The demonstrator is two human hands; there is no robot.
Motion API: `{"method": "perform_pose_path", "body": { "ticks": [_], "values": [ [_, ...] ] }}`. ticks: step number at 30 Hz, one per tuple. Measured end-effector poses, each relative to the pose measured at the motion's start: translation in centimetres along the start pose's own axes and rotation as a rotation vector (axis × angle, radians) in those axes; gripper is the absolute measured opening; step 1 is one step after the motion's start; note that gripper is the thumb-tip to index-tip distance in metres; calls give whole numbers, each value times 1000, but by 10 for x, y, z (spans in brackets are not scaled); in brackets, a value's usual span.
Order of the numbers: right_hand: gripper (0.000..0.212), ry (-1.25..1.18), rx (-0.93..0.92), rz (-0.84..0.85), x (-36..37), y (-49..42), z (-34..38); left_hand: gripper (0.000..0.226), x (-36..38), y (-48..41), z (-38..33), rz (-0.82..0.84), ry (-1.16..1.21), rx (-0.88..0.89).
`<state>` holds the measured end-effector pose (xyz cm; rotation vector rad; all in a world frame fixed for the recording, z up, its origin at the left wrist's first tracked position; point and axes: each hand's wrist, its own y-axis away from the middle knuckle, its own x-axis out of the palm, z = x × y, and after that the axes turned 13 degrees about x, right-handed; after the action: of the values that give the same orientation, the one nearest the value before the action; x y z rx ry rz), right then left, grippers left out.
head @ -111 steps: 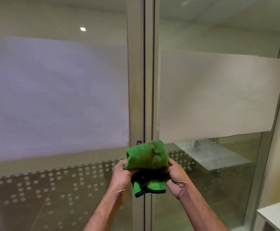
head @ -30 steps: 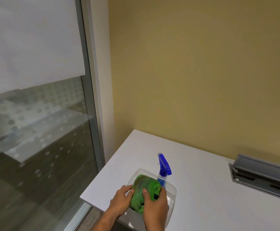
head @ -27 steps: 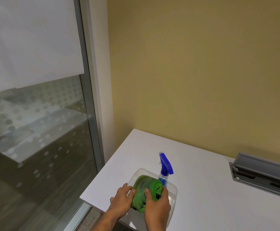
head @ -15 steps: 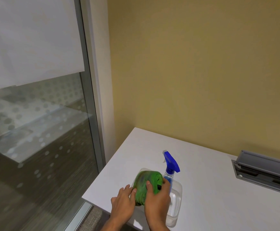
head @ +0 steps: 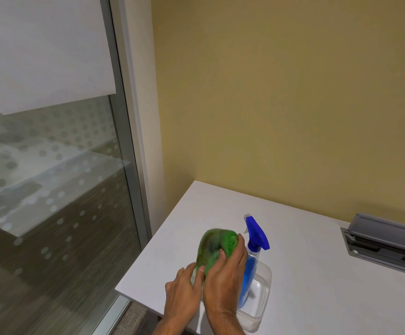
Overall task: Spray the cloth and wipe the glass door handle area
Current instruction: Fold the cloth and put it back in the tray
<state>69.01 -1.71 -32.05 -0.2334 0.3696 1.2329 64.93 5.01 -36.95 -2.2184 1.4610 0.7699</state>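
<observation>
A folded green cloth (head: 212,245) is held over the left part of a clear plastic tub (head: 263,288) on the white table (head: 317,274). My right hand (head: 223,284) grips the cloth from the near side, fingers curled over it. My left hand (head: 182,293) lies beside it, fingers spread, fingertips touching the cloth's lower left edge. A spray bottle (head: 251,259) with a blue trigger head and blue liquid leans in the tub, just right of my right hand. The glass door panel (head: 51,189), frosted on top and dotted below, is at left; its handle is out of view.
A yellow wall (head: 281,93) backs the table. A grey cable tray (head: 385,245) with a raised lid is set into the table at right. The door's metal frame (head: 126,141) stands between glass and wall. Floor shows below the table's near-left corner.
I turned from the glass door to the table with the cloth. Over the last second the cloth rose slightly in the tub; my left hand loosened to fingertips while my right keeps its grip.
</observation>
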Motion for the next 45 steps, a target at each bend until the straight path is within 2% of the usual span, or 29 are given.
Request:
{"method": "perform_pose_path", "body": {
  "ticks": [3,7,11,14,18,21,23,25,28,30,31,34,36,38,45],
  "values": [
    [53,107,-20,-31,6,-4,-3,47,1,0,2,36,-78,21],
    [69,319,71,73,13,-6,-11,45,2,3,5,9,-104,7],
    [54,165,300,43,23,-18,-18,34,4,6,9,-9,-158,87],
    [47,123,423,101,25,-33,-29,42,7,4,13,3,-282,175],
    [49,206,458,189,22,-49,-43,59,12,-6,7,143,-252,398],
    [54,215,451,239,19,-48,-42,54,18,-13,0,286,-209,427],
    [64,229,418,278,15,-46,-39,56,22,-18,0,323,-274,436],
    [59,225,372,295,9,-42,-36,57,25,-22,-1,357,-396,456],
    [33,153,305,225,-12,-31,-42,52,31,-23,-7,399,-507,456],
    [14,57,339,89,-31,-21,-50,53,33,-24,-10,401,-500,420],
    [13,-12,382,0,-39,-19,-52,53,34,-26,-11,399,-497,408],
    [40,-186,543,-225,-57,-27,-62,50,35,-26,-10,383,-486,394],
    [67,-214,626,-232,-64,-37,-63,48,36,-25,-11,372,-463,384],
    [86,-168,584,-208,-69,-49,-65,47,36,-25,-12,367,-441,377],
    [61,-1,356,-142,-63,-68,-70,48,37,-21,-15,338,-389,368]
  ]
}}
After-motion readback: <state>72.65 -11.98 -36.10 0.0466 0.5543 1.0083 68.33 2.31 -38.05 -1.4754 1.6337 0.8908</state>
